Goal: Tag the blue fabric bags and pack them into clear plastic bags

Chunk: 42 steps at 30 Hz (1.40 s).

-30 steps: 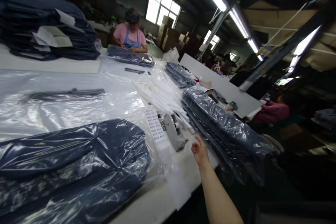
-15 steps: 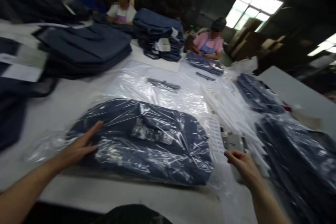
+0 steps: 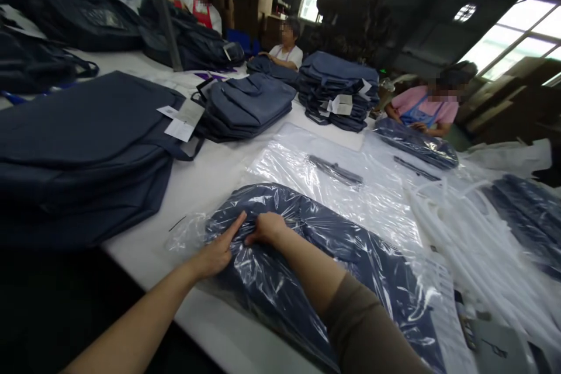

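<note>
Head view: at the far left, a stack of unbagged navy bags (image 3: 83, 152) is seen on the white table (image 3: 210, 175), with paper tags (image 3: 182, 120) lying at its right edge. Just right of it, at the near table edge, a navy bag in a clear polybag (image 3: 315, 269) lies flat, with its loose plastic end bunched toward the stack. The left hand (image 3: 217, 251) is laid on that end, open, with the forefinger stretched forward and pressed onto the film. Touching it on the right, the right hand (image 3: 267, 228) is curled, knuckles up, and seems to pinch a fold of the plastic; what exactly is gripped cannot be told. The step in hand is judged to be the closing or smoothing of the bag's open end, with air pressed out and the film gathered. A firm hold on the slippery film would be called for next, while the cloth inside is kept flat.

Farther right, a pile of empty polybags (image 3: 350, 181) is spread out with a dark flat bar (image 3: 335, 169) on top, then a heap of white plastic tubes (image 3: 473, 234), and more bagged goods (image 3: 526, 216) at the right edge. Across the table, a person in a pink shirt (image 3: 427, 111) is occupied with another bagged item (image 3: 416, 143).
</note>
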Available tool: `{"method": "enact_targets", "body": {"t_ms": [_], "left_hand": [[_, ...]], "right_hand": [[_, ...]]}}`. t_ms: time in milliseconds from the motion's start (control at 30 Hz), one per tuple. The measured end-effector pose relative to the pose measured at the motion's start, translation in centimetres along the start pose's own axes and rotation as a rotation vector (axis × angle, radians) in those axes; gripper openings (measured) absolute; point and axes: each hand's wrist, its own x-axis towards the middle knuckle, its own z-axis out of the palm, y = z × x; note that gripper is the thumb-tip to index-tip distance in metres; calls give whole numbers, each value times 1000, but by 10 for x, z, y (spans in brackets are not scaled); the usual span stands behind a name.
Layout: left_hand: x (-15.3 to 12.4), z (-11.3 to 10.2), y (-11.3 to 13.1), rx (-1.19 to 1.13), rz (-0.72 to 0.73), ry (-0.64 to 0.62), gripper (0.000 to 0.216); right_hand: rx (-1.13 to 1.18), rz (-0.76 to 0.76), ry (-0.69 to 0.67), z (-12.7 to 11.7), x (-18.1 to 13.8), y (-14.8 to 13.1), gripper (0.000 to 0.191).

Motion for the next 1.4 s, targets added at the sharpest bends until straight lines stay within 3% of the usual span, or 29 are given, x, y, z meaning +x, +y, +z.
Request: {"method": "enact_targets", "body": {"t_ms": [167, 300, 367, 433, 500, 567, 667, 800, 933, 1067, 1233, 1400], "left_hand": [[0, 0, -4, -175, 11, -29, 102], [4, 0, -9, -481, -12, -40, 106], [6, 0, -9, -570, -41, -23, 105], [9, -1, -8, -601, -69, 20, 99], [11, -1, -8, -591, -79, 57, 88], [12, -1, -9, -568, -69, 80, 79], [13, -1, -10, -554, -57, 85, 76], [11, -1, -9, -572, -47, 45, 87], [7, -3, -6, -460, -3, -2, 95], [5, -6, 6, -121, -27, -24, 88], [4, -9, 19, 23, -48, -38, 83], [3, -6, 15, 63, -43, -4, 75]], "right_hand": [[146, 121, 159, -30, -31, 54, 28], [488, -11, 171, -29, -79, 44, 43], [933, -134, 68, -8, -95, 26, 44], [1428, -210, -142, 20, -102, 9, 50], [1704, -185, -352, 50, -103, -3, 61], [1800, -103, -477, 75, -99, -10, 67], [1861, 40, -524, 93, -94, -12, 56], [1888, 205, -450, 91, -91, -14, 50], [1868, 266, -382, 88, -88, -18, 51], [1644, 245, -322, 90, -87, -18, 55], [480, 35, -95, 66, -89, -6, 71], [-569, -332, 249, 26, -75, 18, 56]]}}
